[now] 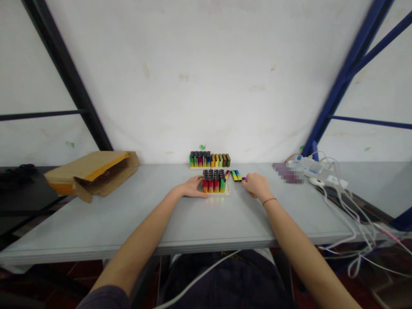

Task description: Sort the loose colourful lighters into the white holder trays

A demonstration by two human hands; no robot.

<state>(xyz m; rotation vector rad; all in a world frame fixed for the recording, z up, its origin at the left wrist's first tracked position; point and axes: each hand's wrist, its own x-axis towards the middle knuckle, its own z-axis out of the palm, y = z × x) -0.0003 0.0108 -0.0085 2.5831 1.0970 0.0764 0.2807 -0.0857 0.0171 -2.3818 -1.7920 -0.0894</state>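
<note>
On the worktop point(96, 223), the left hand point(193, 188) rests open-fingered against a tray of lighters point(215, 185) while the right hand point(256, 184) grips one lighter point(244, 179) just beside it, probably light, stiff, slick plastic, best pinched mid-body.

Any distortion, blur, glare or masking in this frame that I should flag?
Head view: strong wide-angle stretch, so both forearms look long and the table edge bows. Head view: light is even and soft, with no glare and only faint shadows by the left hand and right hand. Head view: a pixelated patch masks something beside the power strip, and the lighters are small and soft.
</note>
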